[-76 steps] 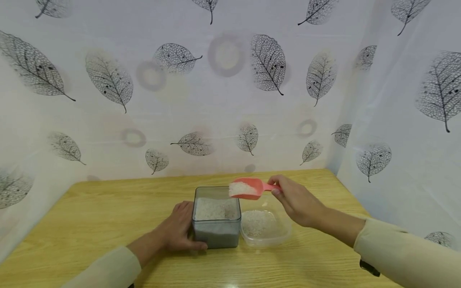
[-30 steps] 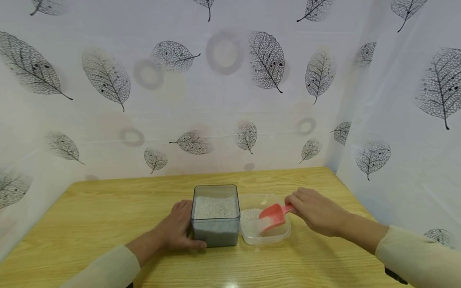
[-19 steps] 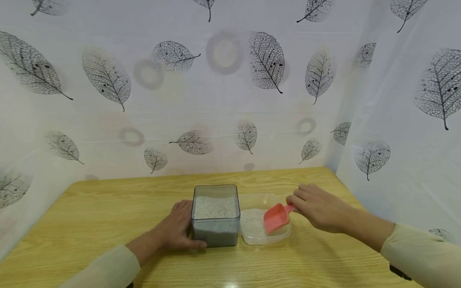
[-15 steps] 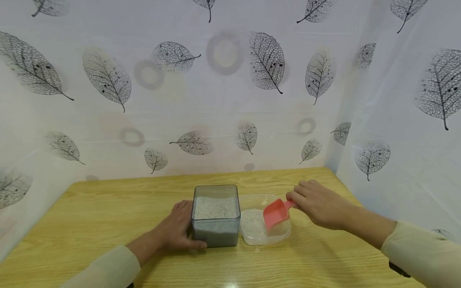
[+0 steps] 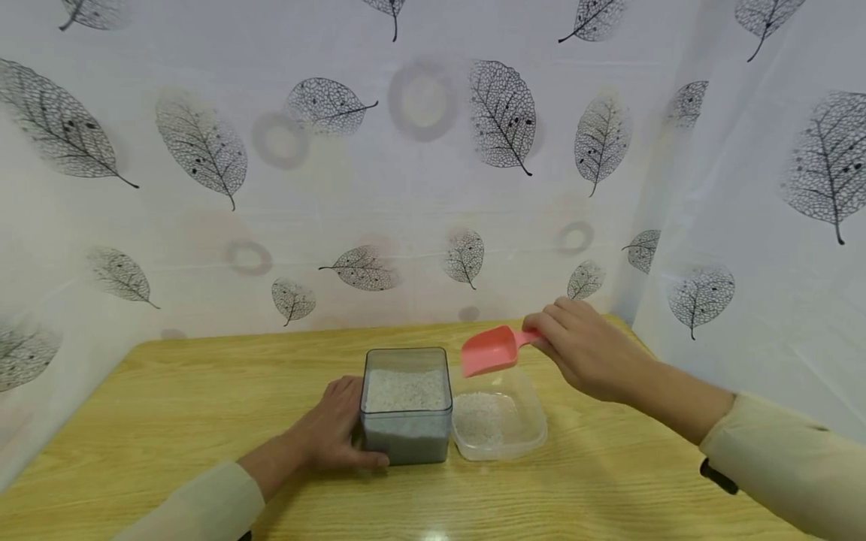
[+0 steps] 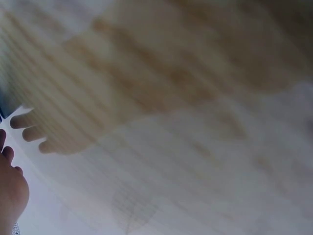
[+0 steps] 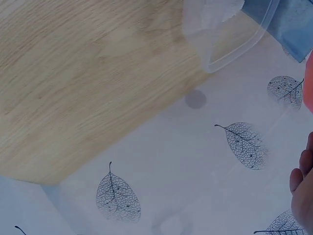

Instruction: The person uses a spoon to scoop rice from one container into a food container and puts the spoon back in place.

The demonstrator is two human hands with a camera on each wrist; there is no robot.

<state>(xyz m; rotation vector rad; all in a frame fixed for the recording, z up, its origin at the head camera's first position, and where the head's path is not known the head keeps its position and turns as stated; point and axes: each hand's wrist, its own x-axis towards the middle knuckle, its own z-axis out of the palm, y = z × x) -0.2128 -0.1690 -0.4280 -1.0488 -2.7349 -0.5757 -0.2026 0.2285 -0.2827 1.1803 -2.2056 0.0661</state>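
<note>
Our right grip (image 5: 587, 355) held the pink scoop (image 5: 490, 352) by its handle, raised near the far rim of the clear container (image 5: 501, 454); no grains showed in the scoop. Our left grip (image 5: 330, 427) lay spread against the left side of the gray container (image 5: 407, 442) on the counter (image 5: 203, 406). White grains (image 5: 406, 391) lay in both containers. We judged ourselves between scoops; the next move seemed to call for dipping the scoop into the gray container while bracing it.

We have square grey plastic bin (image 5: 406, 443) just left of clear square plastic tub (image 5: 497, 453), white grains (image 5: 476, 419) in both.
</note>
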